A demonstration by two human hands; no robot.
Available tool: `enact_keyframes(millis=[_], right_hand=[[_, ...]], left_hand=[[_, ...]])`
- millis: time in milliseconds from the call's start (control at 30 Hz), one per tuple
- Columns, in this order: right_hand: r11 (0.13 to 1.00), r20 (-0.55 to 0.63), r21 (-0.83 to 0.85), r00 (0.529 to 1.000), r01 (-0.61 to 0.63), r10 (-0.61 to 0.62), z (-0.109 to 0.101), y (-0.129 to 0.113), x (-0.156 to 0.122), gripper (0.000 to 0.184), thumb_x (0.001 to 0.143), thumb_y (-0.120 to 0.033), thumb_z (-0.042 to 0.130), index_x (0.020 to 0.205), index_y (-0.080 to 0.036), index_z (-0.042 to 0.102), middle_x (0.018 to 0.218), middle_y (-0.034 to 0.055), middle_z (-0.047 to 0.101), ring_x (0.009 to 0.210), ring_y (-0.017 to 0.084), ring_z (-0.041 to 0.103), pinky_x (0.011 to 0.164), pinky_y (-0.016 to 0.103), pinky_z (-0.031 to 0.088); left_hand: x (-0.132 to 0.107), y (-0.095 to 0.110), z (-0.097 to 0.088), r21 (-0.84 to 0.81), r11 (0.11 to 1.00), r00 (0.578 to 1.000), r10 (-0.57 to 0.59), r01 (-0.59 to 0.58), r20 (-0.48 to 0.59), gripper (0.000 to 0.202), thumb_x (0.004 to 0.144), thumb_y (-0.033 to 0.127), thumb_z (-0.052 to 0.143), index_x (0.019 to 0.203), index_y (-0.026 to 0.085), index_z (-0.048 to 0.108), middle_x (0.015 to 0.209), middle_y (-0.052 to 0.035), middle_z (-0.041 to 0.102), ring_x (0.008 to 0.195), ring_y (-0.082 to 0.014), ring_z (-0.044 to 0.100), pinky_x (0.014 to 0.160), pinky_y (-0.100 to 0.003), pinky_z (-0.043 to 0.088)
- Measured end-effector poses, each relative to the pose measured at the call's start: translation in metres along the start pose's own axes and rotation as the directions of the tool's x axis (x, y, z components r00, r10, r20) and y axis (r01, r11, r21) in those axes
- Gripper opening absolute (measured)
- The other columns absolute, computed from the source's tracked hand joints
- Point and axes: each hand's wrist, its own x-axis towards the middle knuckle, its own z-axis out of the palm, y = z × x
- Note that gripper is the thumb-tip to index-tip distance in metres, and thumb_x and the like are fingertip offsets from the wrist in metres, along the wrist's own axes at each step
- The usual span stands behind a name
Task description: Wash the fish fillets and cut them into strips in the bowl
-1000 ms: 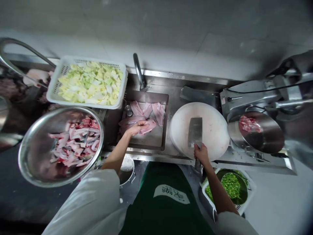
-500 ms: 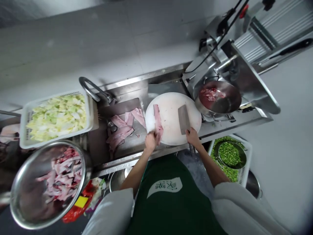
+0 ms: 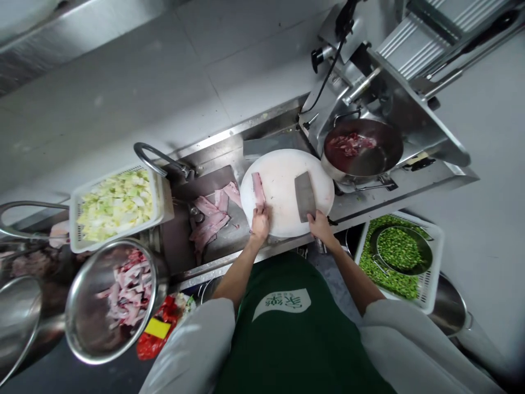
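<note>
A round white cutting board (image 3: 283, 219) lies on the steel counter. A long pink strip of raw meat (image 3: 258, 189) lies on its left side. My left hand (image 3: 260, 223) presses on the near end of that strip, fingers closed over it. My right hand (image 3: 321, 227) grips the handle of a cleaver (image 3: 305, 196), whose blade rests flat on the board to the right of the strip. More pink strips (image 3: 211, 214) lie in the small sink (image 3: 180, 241) left of the board.
A steel bowl of cut meat (image 3: 123, 298) sits at lower left, a white basket of chopped cabbage (image 3: 117, 205) behind it. A steel pan with meat (image 3: 361, 153) and a slicer (image 3: 389, 71) stand at right. A basket of green pieces (image 3: 400, 254) sits lower right. A faucet (image 3: 158, 158) arches over the sink.
My left hand lifted a meat strip out of the sink, laid it on the board and now holds down its near end. The cleaver stays on the board. The view swung right.
</note>
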Motion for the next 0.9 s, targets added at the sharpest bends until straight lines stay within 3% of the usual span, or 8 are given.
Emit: enact_keyframes(millis=[100,233,333,433,500,633,733,900], right_hand=[[1.0,0.013,0.018,1.0,0.004,-0.004,0.001,0.003,0.001,0.023,0.115,-0.029,0.047,0.118,-0.012,0.062,0.078,0.0033,0.066,0.047,0.014,0.057,0.058,0.027,0.047],[0.999,0.029,0.045,0.999,0.027,-0.029,-0.001,0.007,0.004,0.028,0.114,-0.031,0.046,0.121,-0.011,0.064,0.082,0.0085,0.071,0.048,0.017,0.061,0.056,0.03,0.048],[0.998,0.064,0.0,0.996,0.061,-0.061,-0.009,0.007,0.004,0.03,0.114,-0.03,0.044,0.123,-0.01,0.064,0.095,0.0163,0.076,0.057,0.02,0.068,0.06,0.031,0.051],[0.975,0.007,-0.169,0.989,0.144,-0.145,-0.019,0.002,0.0,0.029,0.112,-0.026,0.046,0.129,-0.01,0.062,0.107,0.0222,0.078,0.085,0.029,0.078,0.076,0.033,0.054],[0.939,-0.051,-0.295,0.978,0.179,-0.202,-0.021,-0.004,-0.001,0.033,0.111,-0.022,0.046,0.137,-0.007,0.059,0.109,0.0252,0.078,0.102,0.034,0.078,0.088,0.037,0.054],[0.883,-0.092,-0.427,0.962,0.195,-0.257,-0.013,-0.016,0.007,0.047,0.105,-0.01,0.043,0.151,-0.003,0.05,0.121,0.0313,0.074,0.114,0.036,0.074,0.098,0.042,0.052],[0.865,-0.09,-0.462,0.96,0.196,-0.266,-0.001,-0.018,0.019,0.05,0.102,-0.008,0.044,0.152,-0.005,0.051,0.135,0.0328,0.067,0.126,0.038,0.066,0.103,0.045,0.051],[0.866,-0.075,-0.456,0.96,0.207,-0.269,0.001,-0.015,0.02,0.049,0.101,-0.008,0.045,0.148,-0.005,0.056,0.137,0.0344,0.064,0.134,0.044,0.057,0.105,0.053,0.047]], left_hand=[[0.006,0.003,-0.005,-0.109,0.994,1.0,-0.011,0.01,-0.01,0.029,0.089,-0.001,0.054,0.096,0.018,0.074,0.116,-0.0133,0.072,0.117,-0.0285,0.064,0.109,-0.042,0.05],[0.019,0.004,-0.011,-0.193,0.977,0.995,-0.096,0.088,-0.033,0.018,0.088,0.004,0.059,0.082,0.018,0.07,0.085,-0.0064,0.07,0.082,-0.0206,0.064,0.083,-0.033,0.053],[0.025,0.001,-0.021,-0.426,0.873,0.965,-0.261,0.236,0.0,0.01,0.084,0.012,0.069,0.077,0.018,0.068,0.073,-0.0001,0.066,0.066,-0.0143,0.058,0.067,-0.025,0.048],[0.026,-0.003,-0.03,-0.589,0.751,0.939,-0.342,0.3,0.042,0.009,0.08,0.011,0.072,0.075,0.018,0.068,0.072,0.0001,0.067,0.063,-0.0135,0.058,0.066,-0.024,0.048],[0.024,-0.003,-0.034,-0.538,0.815,0.97,-0.243,0.217,0.023,0.01,0.08,0.009,0.07,0.077,0.019,0.071,0.077,-0.0027,0.07,0.069,-0.0158,0.06,0.072,-0.027,0.051],[0.026,0.006,-0.028,-0.224,0.974,0.999,-0.029,0.036,0.036,0.012,0.081,0.008,0.069,0.081,0.019,0.072,0.094,-0.0088,0.069,0.073,-0.0184,0.059,0.081,-0.032,0.051],[0.033,0.014,-0.023,-0.145,0.983,0.993,-0.113,0.116,0.027,0.016,0.079,0.006,0.07,0.089,0.018,0.072,0.098,-0.0106,0.067,0.071,-0.0178,0.059,0.079,-0.032,0.05],[0.042,0.013,-0.028,-0.3,0.926,0.973,-0.226,0.229,0.046,0.022,0.072,0.002,0.074,0.07,0.02,0.061,0.068,-0.0016,0.057,0.074,-0.0194,0.061,0.077,-0.03,0.048]])
